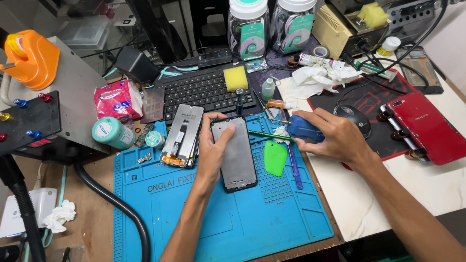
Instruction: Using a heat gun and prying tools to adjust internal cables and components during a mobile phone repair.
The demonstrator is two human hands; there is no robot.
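Blue mat (233, 223) fills the near edge of the bench, and both forearms come in over it. Left hand (212, 150) is down on the phone frame (236, 154), which lies flat near the mat's middle, long side running away from the camera. Fingers curl over the frame's left edge, thumb pressing on its upper face, so the hand is closed around that side and pinning it. Right hand (335, 136) sits at the mat's right edge, wrapped tight on a blue tool (305, 130). A thin green shaft (269, 135) runs from the tool leftward, its tip at the frame's top right corner, close to the left thumb; whether tip and frame touch, I cannot tell.

Just left of the frame lies a stack of screens (183, 136), tilted a little, touching the left hand's knuckles. A green pick (275, 157) rests on the mat just right of the frame, with a purple stick (294, 167) beside it. Behind, a black keyboard (206, 92) carries a yellow sponge (235, 77) at its right end. Far right, a red phone (427, 127) lies in a clamp on the white table (378, 204), a mouse (353, 119) just past the right hand's knuckles.
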